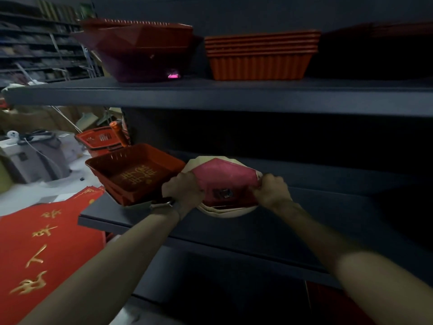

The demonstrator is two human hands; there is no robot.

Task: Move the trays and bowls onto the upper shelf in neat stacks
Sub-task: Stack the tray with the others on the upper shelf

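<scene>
Left hand [185, 191] curls on the left edge of the pink faceted bowl [225, 177]; right hand [273, 192] curls on its right edge. The bowl lies between both hands, on a cream stack [225, 211] on the lower shelf [234, 233]. Red tray [136, 174] just left. Upper shelf [210, 97]: dark red bowls [140, 48], orange trays [260, 55].

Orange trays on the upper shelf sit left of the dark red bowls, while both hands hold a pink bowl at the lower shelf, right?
Not quite. The head view shows the orange trays right of the dark red bowls on the upper shelf. The left hand and right hand do hold the pink bowl at the lower shelf.
</scene>
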